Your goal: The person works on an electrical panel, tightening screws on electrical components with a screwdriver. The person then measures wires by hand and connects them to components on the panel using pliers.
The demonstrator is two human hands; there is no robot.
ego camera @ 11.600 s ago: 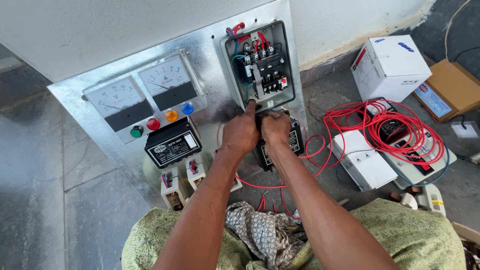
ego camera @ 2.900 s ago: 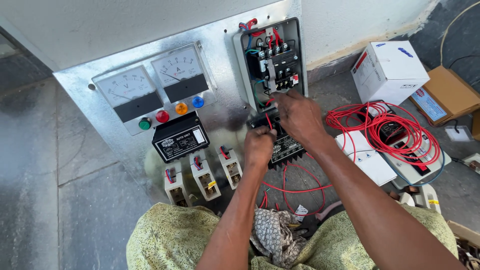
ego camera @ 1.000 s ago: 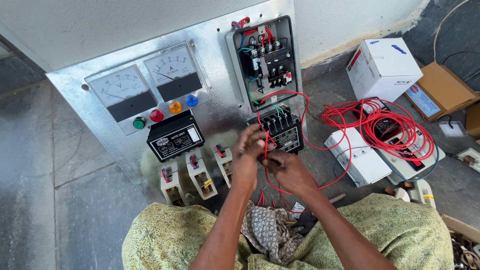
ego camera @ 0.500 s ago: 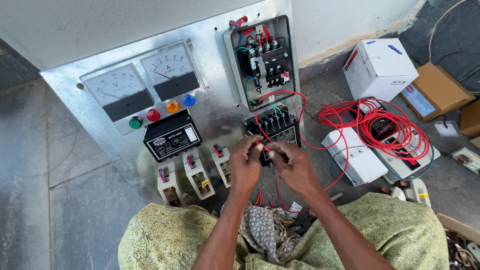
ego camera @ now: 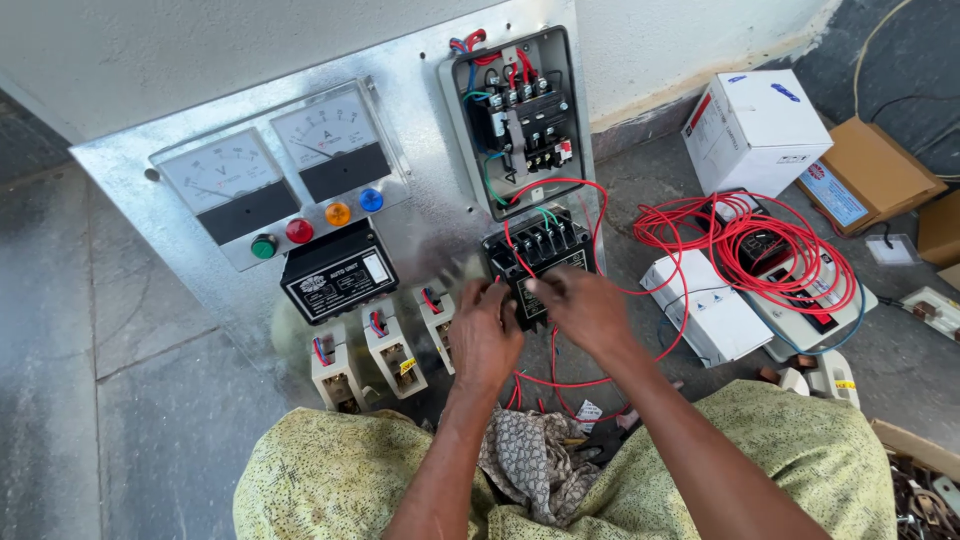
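Working a thin red insulated wire at the small black terminal block, both hands meet right in front of it, a little past the middle of the panel toward 4 o'clock. The left hand has its fingers curled narrow against the block's left edge, seemingly pinching the wire, though the tips are hidden behind the knuckles. The right hand lies over the block's lower face with fingers bunched close; whether they grip anything I cannot tell.

Doing this well, to my eye, means steadying the block with one hand, feeding the bared end straight into its slot, and keeping the slack loop clear of the neighbouring screws.

The block is matt black plastic, ribbed along the top. At 12 o'clock from it sits an open grey metal enclosure packed with black contactor parts and red, green and blue leads. Everything is mounted on a dull galvanised steel sheet with a mottled sheen. Toward 9 o'clock are a glossy black rectangular relay box and three cream porcelain fuse holders; above them, two square white-faced meters and four round coloured lamps. At 3 o'clock, a loose coil of red wire lies over white cardboard boxes on the grey stone floor.
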